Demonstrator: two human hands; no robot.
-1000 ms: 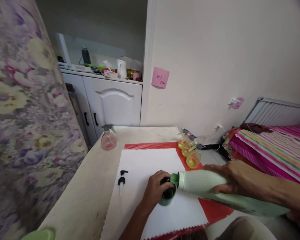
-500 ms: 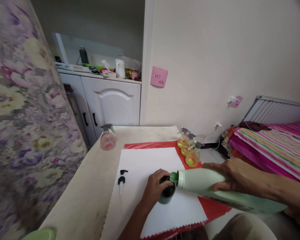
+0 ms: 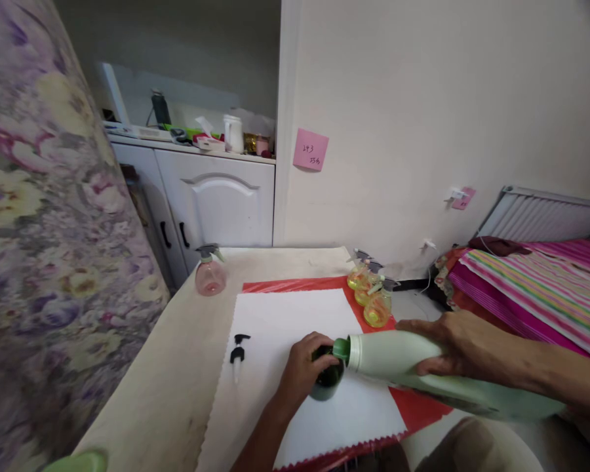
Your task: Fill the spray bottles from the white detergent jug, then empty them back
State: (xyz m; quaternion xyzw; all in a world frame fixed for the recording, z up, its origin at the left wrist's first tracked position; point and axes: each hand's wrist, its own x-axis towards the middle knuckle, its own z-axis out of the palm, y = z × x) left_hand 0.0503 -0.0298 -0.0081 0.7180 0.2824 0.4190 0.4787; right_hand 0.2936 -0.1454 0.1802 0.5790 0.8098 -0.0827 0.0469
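Observation:
My left hand [image 3: 302,370] is wrapped round a small dark green bottle [image 3: 328,381] that stands on a white sheet [image 3: 280,328]. My right hand [image 3: 452,342] grips a large pale green bottle [image 3: 413,367], tipped on its side with its green neck at the small bottle's open mouth. A black pump head [image 3: 237,349] lies loose on the sheet to the left of my left hand.
A red mat [image 3: 295,286] lies under the sheet on a beige table [image 3: 177,367]. A pink spray bottle [image 3: 209,274] stands at the back left, three yellow spray bottles [image 3: 371,298] at the right edge. White cabinets [image 3: 216,203] and a striped bedspread [image 3: 535,282] flank the table.
Both hands and both bottles keep the same pose. Only the view has drifted slightly to the right.

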